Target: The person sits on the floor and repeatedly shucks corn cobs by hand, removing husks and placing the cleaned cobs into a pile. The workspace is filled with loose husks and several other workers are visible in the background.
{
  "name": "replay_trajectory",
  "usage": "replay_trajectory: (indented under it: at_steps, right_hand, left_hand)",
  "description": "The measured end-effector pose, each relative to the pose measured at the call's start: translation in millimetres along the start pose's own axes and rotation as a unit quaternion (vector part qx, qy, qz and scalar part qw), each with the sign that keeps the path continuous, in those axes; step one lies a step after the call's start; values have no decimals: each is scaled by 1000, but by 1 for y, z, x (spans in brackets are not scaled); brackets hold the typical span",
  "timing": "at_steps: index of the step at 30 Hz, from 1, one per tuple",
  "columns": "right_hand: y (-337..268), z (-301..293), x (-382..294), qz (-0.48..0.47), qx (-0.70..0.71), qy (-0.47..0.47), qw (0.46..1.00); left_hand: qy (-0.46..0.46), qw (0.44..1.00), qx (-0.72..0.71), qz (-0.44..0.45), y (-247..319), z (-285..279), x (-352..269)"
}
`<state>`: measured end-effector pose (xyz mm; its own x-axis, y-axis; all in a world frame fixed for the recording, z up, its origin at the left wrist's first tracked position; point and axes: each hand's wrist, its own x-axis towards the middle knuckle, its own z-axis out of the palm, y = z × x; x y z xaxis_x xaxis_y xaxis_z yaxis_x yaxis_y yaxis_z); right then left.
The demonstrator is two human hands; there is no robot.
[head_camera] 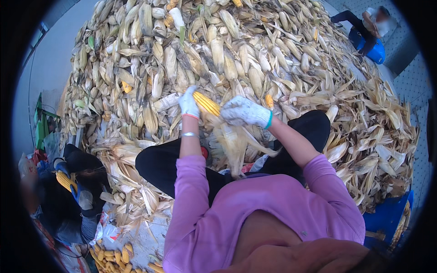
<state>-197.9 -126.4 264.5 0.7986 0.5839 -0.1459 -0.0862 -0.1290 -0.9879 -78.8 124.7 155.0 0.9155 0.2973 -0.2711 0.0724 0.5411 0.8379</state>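
Both my hands wear white knitted gloves and meet at one yellow corn cob (207,103) above my lap. My left hand (188,102) grips the cob's upper left end. At its lower right end my right hand (244,112) is closed on the corn husk (234,143), which is peeled back and hangs down towards my lap. The kernels between the hands are bare. A large heap of corn ears in dry husks (218,54) spreads before me.
At the left a co-worker (68,204) in gloves holds a cob. Husked cobs (114,257) lie at the lower left. A blue container (389,221) stands at the lower right, loose husks (368,136) lie along the right, and another person (370,25) sits at the upper right.
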Motion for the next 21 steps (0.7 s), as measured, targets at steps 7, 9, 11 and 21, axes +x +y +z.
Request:
replay_trajectory:
  at_steps: [7,9,11,21]
  right_hand:
    - [21,-23,-15,-58,-44,85,994]
    - [-9,-59,-5,91,-46,44,994]
    - [-49,-89,10,-47,-141,192,970]
    - [-37,11,119,-164,-168,248,940]
  left_hand:
    - [27,982,35,184,66,-8,70]
    - [21,945,138,294,94,18,57]
    - [37,868,274,412,124,50,36]
    - [-65,884,243,393,185,149,-29]
